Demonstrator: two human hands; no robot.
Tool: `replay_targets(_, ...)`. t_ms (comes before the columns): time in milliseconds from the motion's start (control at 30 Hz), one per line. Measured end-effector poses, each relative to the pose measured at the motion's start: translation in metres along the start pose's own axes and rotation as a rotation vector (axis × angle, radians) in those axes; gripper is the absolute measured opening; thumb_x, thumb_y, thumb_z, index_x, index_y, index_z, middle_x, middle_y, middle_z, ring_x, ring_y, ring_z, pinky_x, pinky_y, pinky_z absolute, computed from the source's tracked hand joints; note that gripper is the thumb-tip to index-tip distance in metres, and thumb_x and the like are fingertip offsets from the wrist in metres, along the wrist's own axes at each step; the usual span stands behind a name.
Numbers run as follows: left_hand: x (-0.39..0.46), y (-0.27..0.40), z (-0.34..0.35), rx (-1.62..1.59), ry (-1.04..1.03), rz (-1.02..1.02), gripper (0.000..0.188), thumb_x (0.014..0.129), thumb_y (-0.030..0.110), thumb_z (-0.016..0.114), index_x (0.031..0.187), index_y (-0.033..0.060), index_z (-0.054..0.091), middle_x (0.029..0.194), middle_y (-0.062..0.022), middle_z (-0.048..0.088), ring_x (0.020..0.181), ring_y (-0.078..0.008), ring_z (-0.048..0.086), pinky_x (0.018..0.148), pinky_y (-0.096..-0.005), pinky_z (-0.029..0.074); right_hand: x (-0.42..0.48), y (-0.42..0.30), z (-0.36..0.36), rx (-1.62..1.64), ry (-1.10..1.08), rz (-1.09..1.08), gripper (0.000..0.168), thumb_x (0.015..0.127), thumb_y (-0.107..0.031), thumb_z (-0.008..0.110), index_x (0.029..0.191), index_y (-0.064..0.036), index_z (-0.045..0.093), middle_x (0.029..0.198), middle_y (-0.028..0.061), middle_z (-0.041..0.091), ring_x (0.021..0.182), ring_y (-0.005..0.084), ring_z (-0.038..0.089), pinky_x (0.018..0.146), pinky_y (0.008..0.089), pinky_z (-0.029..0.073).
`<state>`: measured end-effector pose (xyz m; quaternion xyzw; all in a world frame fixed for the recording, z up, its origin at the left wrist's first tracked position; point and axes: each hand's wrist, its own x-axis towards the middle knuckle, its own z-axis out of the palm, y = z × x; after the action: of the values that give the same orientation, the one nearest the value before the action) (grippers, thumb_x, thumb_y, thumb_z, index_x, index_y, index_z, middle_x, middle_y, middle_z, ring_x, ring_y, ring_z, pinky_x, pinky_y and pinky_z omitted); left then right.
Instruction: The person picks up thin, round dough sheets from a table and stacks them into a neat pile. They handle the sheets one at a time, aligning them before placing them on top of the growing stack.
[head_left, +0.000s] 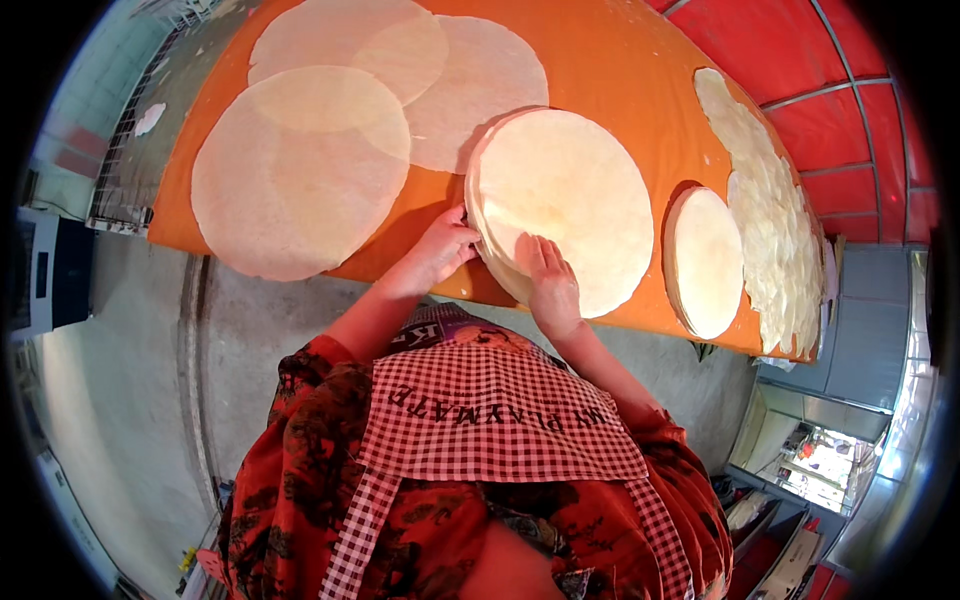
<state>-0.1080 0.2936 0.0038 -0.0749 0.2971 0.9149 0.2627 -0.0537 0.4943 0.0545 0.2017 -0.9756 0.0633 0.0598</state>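
Observation:
A thick stack of thin, round, pale dough sheets (577, 202) lies before me near the front edge of the table. At its lower left side, my left hand (448, 244) has curled fingers pinching the sheets' edge; the fingertips are partly hidden. My right hand (553, 281) rests palm down on the top sheet, fingers extended and close together. Around the left front rim the layers look slightly parted and wavy. Left of the stack, a single large round sheet (292, 202) is spread flat and overlaps two more sheets (476, 90) behind it.
An orange cloth (600, 52) covers the table. On the right stand a smaller round stack (705, 262) and a long spread of overlapping pale pieces (772, 225). Red panels in a metal frame (795, 52) border the far right. A wire rack (124, 165) adjoins the table's left end.

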Motion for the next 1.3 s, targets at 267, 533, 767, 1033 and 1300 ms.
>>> replay_targets(267, 0.001, -0.002, -0.002, 0.059, 0.075, 0.036, 0.050, 0.080, -0.011, 0.047, 0.128, 0.0034, 0.045, 0.116, -0.0109, 0.059, 0.106, -0.0232, 0.058, 0.092, -0.0348, 0.049, 0.019, -0.021, 0.000, 0.034, 0.094, -0.016, 0.044, 0.075, 0.001, 0.053, 0.119, 0.005, 0.051, 0.120, 0.0211, 0.056, 0.113, 0.0351, 0.055, 0.084, 0.0408, 0.050)
replay_targets(533, 0.000, -0.002, 0.000, 0.075, 0.120, -0.025, 0.048, 0.081, -0.009, 0.047, 0.127, 0.0078, 0.048, 0.111, -0.0085, 0.059, 0.098, -0.0220, 0.060, 0.083, -0.0351, 0.053, 0.023, -0.018, 0.011, 0.012, 0.055, -0.018, 0.042, 0.076, -0.005, 0.055, 0.116, 0.008, 0.051, 0.122, 0.0194, 0.054, 0.113, 0.0348, 0.053, 0.084, 0.0424, 0.048)
replay_targets(767, 0.000, 0.000, 0.005, 0.114, 0.114, -0.030, 0.048, 0.082, -0.008, 0.048, 0.127, 0.0076, 0.048, 0.109, -0.0089, 0.061, 0.097, -0.0227, 0.061, 0.082, -0.0349, 0.053, 0.022, -0.015, 0.013, 0.104, 0.003, 0.003, 0.055, 0.075, -0.012, 0.060, 0.124, 0.010, 0.047, 0.130, 0.0248, 0.049, 0.121, 0.0389, 0.048, 0.092, 0.0448, 0.044)
replay_targets(1033, 0.000, -0.003, 0.011, 0.156, 0.179, 0.023, 0.045, 0.084, -0.006, 0.047, 0.128, 0.0052, 0.048, 0.117, -0.0092, 0.059, 0.105, -0.0236, 0.059, 0.086, -0.0372, 0.052, 0.019, -0.029, 0.003, 0.128, 0.092, 0.015, 0.067, 0.073, -0.015, 0.065, 0.131, 0.008, 0.040, 0.130, 0.0276, 0.048, 0.123, 0.0414, 0.045, 0.097, 0.0469, 0.040)
replay_targets(1300, 0.002, -0.005, 0.012, 0.235, 0.202, 0.028, 0.048, 0.083, -0.007, 0.046, 0.129, 0.0079, 0.047, 0.119, -0.0087, 0.058, 0.106, -0.0235, 0.059, 0.084, -0.0382, 0.053, 0.020, -0.034, 0.018, -0.106, 0.106, 0.012, 0.057, 0.077, -0.004, 0.056, 0.131, 0.004, 0.042, 0.127, 0.0241, 0.051, 0.118, 0.0400, 0.050, 0.093, 0.0448, 0.044)
